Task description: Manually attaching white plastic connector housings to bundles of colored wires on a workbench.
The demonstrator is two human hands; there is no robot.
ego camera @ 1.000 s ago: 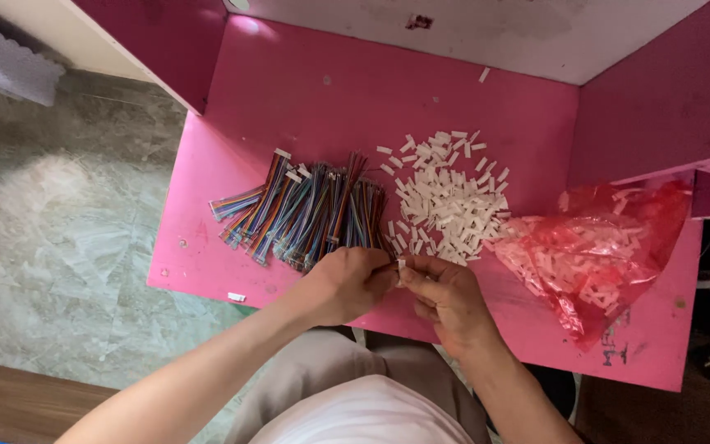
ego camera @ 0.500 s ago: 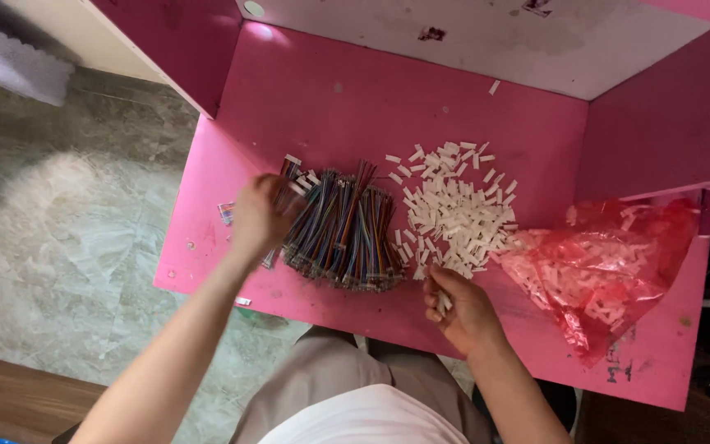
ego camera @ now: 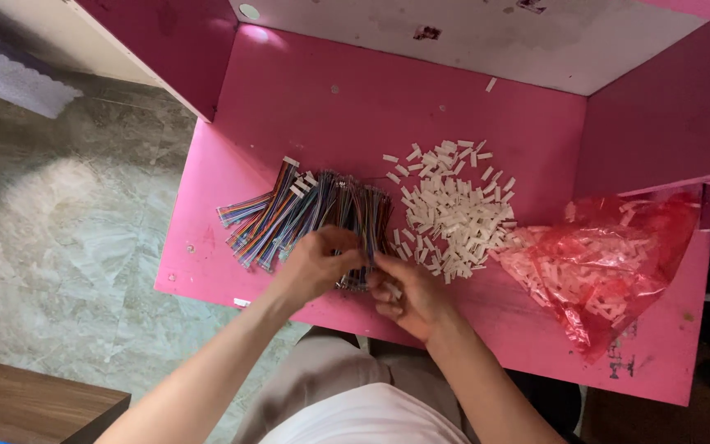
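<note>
Head view: looking down on a pink tabletop (ego camera: 232, 247) walled in by pink panels, with a marbled floor (ego camera: 67, 238) to the left.
Left hand (ego camera: 315, 265): its grip is curling shut over the near end of the wire bundle (ego camera: 306, 215), fingers wrapping some of the strands.
Right hand (ego camera: 408, 292): meeting the left hand at the same wire ends; its grip is pinching closed on what looks like a small white piece, too hidden to tell for sure.
Wire bundle: multicoloured strands are lying fanned out on the tabletop, just left of the white connectors.
White connectors (ego camera: 454, 214): sitting in a loose heap beside the wires.
Red bag (ego camera: 610, 263): a crumpled clear red plastic bag is lying at the right, holding more white pieces.
</note>
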